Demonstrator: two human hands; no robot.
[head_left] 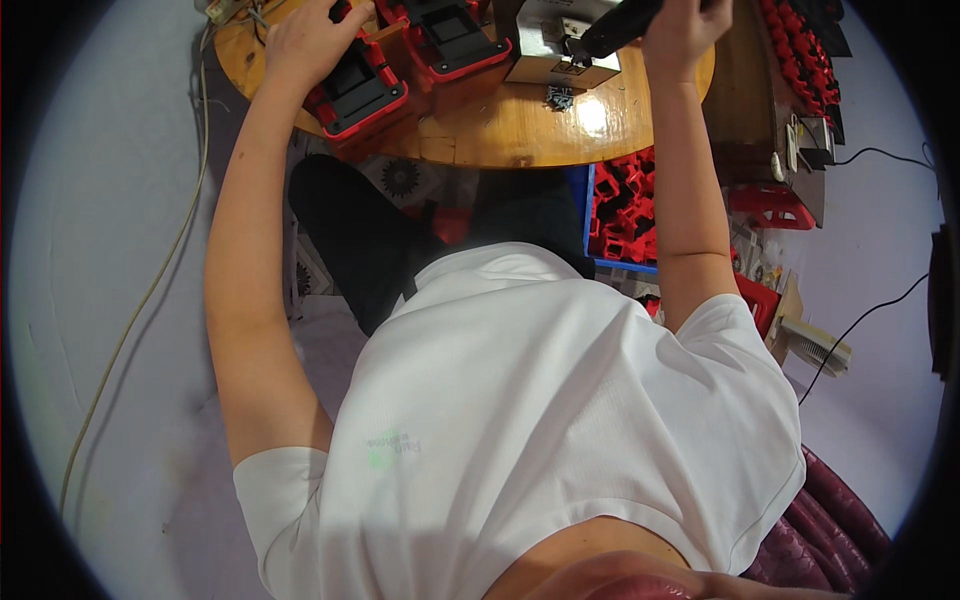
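At the top of the head view, my left hand [312, 42] is closed at the upper left side of a red-and-black plastic case [362, 95] on the round wooden table; the upper edge of the picture cuts off some fingers. A second case [450, 38] of the same kind lies just right of it. My right hand [686, 35] grips a black electric screwdriver [622, 24], its tip pointing left and down. That tip is over a silver box [540, 45], where I cannot tell if it touches. Small dark screws [560, 98] lie in front of the box.
The table's front edge [500, 160] curves above my lap. Below it on the right stands a blue crate [625, 265] of red parts. More red parts [800, 60] are heaped at the far right, near a red stool [772, 207]. A cable [150, 290] runs down the left.
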